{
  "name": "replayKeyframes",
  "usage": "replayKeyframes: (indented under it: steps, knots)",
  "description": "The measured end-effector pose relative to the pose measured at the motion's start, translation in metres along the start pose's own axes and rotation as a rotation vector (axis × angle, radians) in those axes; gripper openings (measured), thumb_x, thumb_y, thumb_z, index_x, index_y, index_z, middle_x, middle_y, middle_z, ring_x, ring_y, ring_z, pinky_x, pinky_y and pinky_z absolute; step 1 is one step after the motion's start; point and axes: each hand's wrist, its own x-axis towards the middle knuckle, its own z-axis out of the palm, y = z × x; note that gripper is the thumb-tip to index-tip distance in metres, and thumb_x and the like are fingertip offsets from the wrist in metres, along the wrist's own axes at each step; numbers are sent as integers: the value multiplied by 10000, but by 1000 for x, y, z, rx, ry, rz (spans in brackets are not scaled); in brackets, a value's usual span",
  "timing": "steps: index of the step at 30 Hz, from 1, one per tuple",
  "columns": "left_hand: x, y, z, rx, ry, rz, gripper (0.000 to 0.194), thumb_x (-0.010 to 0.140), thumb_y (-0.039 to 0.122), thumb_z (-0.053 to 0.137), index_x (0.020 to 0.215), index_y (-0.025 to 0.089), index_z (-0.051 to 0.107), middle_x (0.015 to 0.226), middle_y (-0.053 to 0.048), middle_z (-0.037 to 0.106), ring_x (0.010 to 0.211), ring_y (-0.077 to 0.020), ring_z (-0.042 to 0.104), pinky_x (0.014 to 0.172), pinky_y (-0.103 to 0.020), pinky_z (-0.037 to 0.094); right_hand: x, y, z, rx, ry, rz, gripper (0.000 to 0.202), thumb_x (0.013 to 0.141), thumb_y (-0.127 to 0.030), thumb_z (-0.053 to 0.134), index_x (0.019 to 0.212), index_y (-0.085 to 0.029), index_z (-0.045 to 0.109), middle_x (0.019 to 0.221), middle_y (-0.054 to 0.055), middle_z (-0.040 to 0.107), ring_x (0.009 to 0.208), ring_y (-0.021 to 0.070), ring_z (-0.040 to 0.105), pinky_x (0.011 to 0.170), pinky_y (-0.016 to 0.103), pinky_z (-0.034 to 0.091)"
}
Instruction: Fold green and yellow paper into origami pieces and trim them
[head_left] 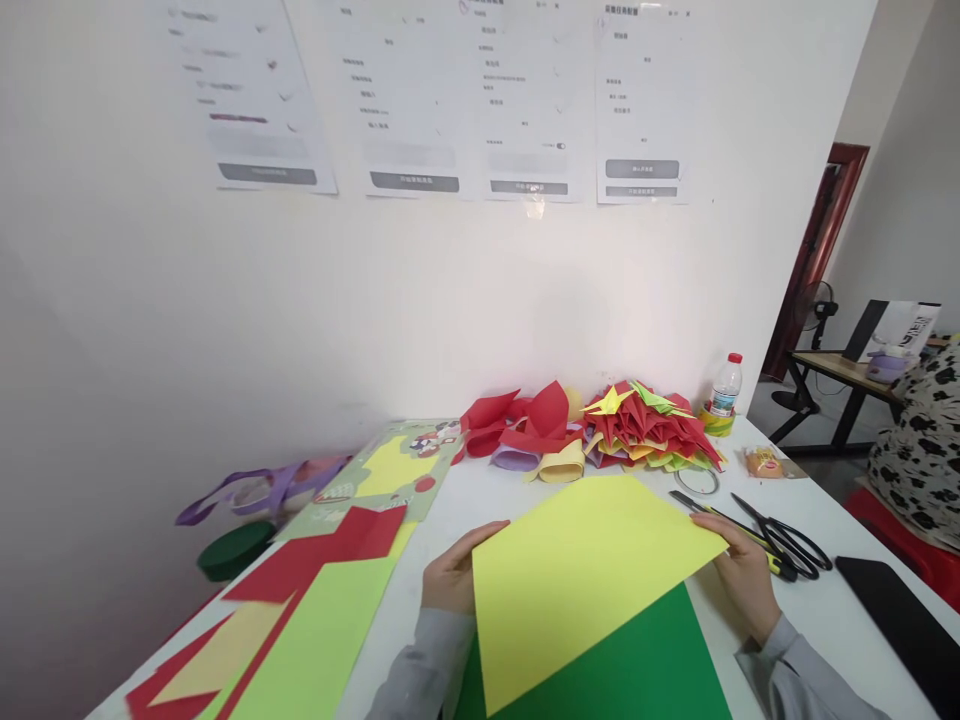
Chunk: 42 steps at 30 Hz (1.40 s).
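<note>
So, from the left: loose red and lime paper (pixel 322 625) overlaps on the white table (pixel 436 500), then your left hand (pixel 452 572), wrist angled inward, pinches the smooth yellow sheet (pixel 585 580) by its left corner. That sheet's over a green one (pixel 645 655). Your right hand (pixel 741 572) pinches its pointy right corner, crowded by the cutter (pixel 776 565) and black scissors (pixel 784 540).

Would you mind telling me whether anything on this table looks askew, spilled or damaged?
Only mildly askew: the red sheets and light green sheet at left overlap at uneven angles rather than stacked squarely. I see no spill or damage; the bottle stands upright.
</note>
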Motion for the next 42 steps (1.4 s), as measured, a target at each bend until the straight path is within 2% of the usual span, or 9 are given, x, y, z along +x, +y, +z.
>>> replayKeyframes:
  steps: [5, 10, 19, 28, 31, 34, 42]
  knots:
    - [-2, -1, 3, -18, 3, -52, 291, 637, 463, 752, 805, 225, 762, 917, -68, 760, 860, -271, 703, 802, -381, 595, 1, 3, 0, 50, 16, 19, 227, 723, -230, 566, 865, -218, 743, 971, 83, 734, 939, 271, 678, 852, 449, 554]
    - [-1, -3, 4, 10, 13, -70, 286, 614, 440, 755, 775, 203, 759, 891, -78, 759, 851, -271, 700, 800, -378, 590, 1, 2, -2, 39, 34, 81, 256, 692, -229, 567, 876, -218, 745, 986, 79, 729, 948, 268, 669, 873, 438, 537]
    - [2, -5, 5, 62, 14, -27, 284, 591, 446, 750, 751, 212, 754, 879, -82, 757, 861, -276, 695, 827, -401, 577, 2, 3, -3, 66, 22, 165, 255, 685, -283, 582, 870, -221, 745, 989, 89, 724, 979, 290, 651, 918, 482, 498]
    - [2, -3, 7, 85, -2, 29, 198, 612, 397, 725, 723, 235, 753, 858, -67, 757, 837, -260, 692, 822, -403, 569, 3, 1, -3, 46, 39, 127, 253, 691, -269, 565, 859, -207, 744, 963, 95, 731, 921, 280, 673, 850, 453, 542]
    - [3, -4, 6, 102, -22, 43, 190, 608, 389, 724, 725, 241, 753, 861, -66, 759, 839, -264, 693, 822, -411, 569, 4, -1, -5, 23, 12, 104, 245, 694, -258, 561, 852, -208, 741, 947, 88, 735, 897, 274, 680, 822, 441, 553]
    - [5, -7, 4, 134, -49, 57, 188, 612, 387, 723, 710, 228, 750, 847, -78, 761, 814, -266, 700, 789, -410, 578, 4, 1, -6, 33, 2, 126, 259, 701, -267, 559, 881, -214, 737, 978, 79, 731, 953, 276, 667, 894, 467, 516]
    - [2, -3, -2, 238, -164, 81, 226, 736, 373, 718, 826, 167, 703, 938, -73, 735, 890, -221, 683, 827, -419, 551, 3, 2, -5, 55, 8, 147, 234, 689, -275, 589, 861, -221, 738, 953, 66, 731, 928, 267, 667, 893, 459, 509]
